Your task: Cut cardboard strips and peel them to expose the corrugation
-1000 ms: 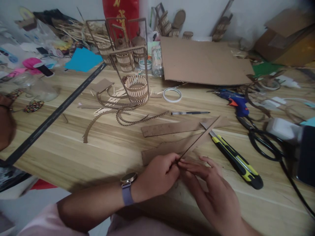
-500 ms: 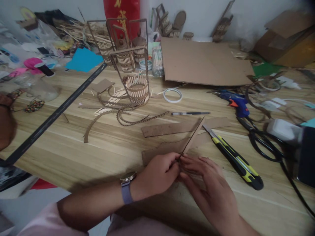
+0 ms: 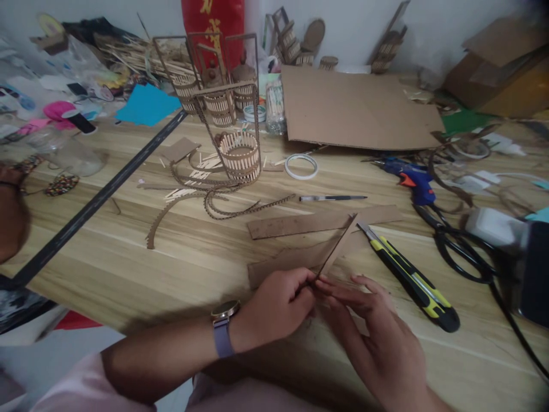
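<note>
A thin cardboard strip slants up and to the right from between my hands. My left hand, with a watch on its wrist, is closed around the strip's lower end. The fingers of my right hand are pressed together on the strip beside the left fingertips. Beneath and beyond the strip lie a flat cardboard piece and a longer cardboard band. A yellow and black utility knife rests to the right, its blade extended. The strip's lowest part is hidden by my fingers.
Beyond the hands are a pen, a tape roll, a stick basket and a large cardboard sheet. A blue glue gun and black scissors lie right. Another person's arm shows at left.
The strip's far tip has dropped slightly toward me. My right hand has shifted a little right and down, its fingers still at the strip. My left hand has barely moved.
</note>
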`<state>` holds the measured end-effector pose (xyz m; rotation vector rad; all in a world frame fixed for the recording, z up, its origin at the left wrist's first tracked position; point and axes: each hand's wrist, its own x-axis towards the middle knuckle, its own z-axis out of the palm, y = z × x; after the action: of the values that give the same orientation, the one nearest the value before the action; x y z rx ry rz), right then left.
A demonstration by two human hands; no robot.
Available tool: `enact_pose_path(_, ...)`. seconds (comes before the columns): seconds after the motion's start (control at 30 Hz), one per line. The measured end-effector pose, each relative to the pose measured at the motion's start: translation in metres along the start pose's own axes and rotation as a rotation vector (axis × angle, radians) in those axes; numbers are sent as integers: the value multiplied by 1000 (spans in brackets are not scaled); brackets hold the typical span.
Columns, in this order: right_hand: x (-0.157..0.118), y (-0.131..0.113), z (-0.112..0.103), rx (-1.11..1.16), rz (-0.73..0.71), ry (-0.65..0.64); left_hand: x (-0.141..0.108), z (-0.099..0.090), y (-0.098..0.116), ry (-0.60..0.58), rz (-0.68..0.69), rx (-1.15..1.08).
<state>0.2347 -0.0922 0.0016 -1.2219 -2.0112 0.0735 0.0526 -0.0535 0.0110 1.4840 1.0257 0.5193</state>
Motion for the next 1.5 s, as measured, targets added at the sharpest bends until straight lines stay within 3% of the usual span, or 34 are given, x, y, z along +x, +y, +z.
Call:
enact_pose_path(0.23,-1,1,3,8,4,20,1,-1,0,-65,31,-15)
enact_pose_path(0.9,2,-1,-1,-44,116,53,0,-1,-1,-56,24,-4)
enact_pose_path(1.2,1,2,4,106,33,19,3,-4,2,-74,47,-12)
enact_pose_path(1.5,-1,6,5,57,-88,-20,0,-1,0,-47,45,14)
